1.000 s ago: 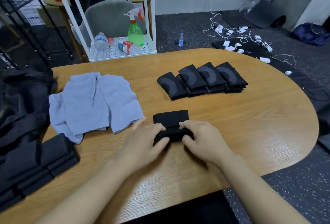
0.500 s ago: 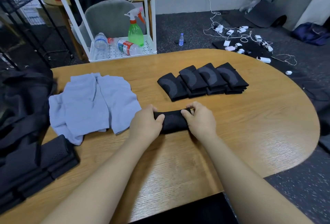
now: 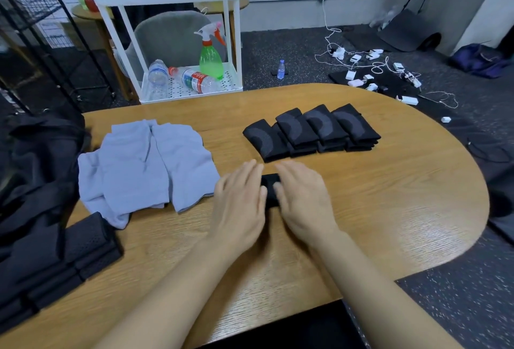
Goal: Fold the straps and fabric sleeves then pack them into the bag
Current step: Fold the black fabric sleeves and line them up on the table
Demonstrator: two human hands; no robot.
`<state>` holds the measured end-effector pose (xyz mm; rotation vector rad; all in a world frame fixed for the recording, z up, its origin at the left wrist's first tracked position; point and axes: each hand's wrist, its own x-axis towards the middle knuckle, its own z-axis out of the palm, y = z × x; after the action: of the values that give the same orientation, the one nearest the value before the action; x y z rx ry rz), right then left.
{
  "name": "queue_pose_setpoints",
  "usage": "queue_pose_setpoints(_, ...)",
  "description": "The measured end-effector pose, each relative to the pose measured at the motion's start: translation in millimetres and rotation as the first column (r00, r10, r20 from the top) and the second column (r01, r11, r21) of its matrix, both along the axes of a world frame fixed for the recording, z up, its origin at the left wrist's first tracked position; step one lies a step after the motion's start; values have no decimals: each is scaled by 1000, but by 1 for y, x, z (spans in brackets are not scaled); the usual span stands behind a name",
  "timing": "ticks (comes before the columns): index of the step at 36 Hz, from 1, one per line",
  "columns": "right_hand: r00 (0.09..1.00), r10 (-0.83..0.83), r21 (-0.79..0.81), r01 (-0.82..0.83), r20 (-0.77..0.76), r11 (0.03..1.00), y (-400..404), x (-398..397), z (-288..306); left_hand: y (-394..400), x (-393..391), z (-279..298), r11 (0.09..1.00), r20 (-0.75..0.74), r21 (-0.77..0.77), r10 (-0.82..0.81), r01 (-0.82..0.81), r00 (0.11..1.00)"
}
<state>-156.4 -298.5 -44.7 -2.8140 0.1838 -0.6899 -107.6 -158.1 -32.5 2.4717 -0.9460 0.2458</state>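
The black strap point(image 3: 270, 188), rolled half a second ago, is now pressed flat on the worktop point(image 3: 389, 209) at mid-frame under the left hand point(image 3: 240, 198) and right hand point(image 3: 301, 195), fingers straight, nothing gripped, so this fold seems finished.

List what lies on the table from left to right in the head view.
black bag → grey fabric sleeves → left hand → black piece under the hands → right hand → row of folded black pieces
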Motion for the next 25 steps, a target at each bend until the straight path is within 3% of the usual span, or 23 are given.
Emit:
queue_pose_setpoints(2,966,122,-63,-140,-228,988,8,-5,-5,-4,-7,-7,979,-116,202,-4,27,993)
queue_pose_setpoints(5,884,142,-10,-163,-445,987,3,-11,-15,-2,-9,-23,927,-226,374,87,4,970)
queue_pose_setpoints(14,885,76,58,-56,-460,997,9,-10,-17,10,-4,-22,902,-224,433,107,0,969)
queue_pose_setpoints(18,914,96,304,31,-395,952,12,-10,-8,9,4,-14,935,-310,355,100,18,945)
queue_pose_setpoints(20,954,53,411,76,-293,908,11,-8,-3,7,7,-9,967,-314,246,138,-60,939)
queue_pose_setpoints(22,981,-28,394,104,-193,913,7,-6,3,3,8,-4,971,-251,148,222,-189,942)
queue_pose_setpoints(25,973,-110,253,160,-202,954,0,-1,15,-4,9,4,922,-226,214,368,-323,902)
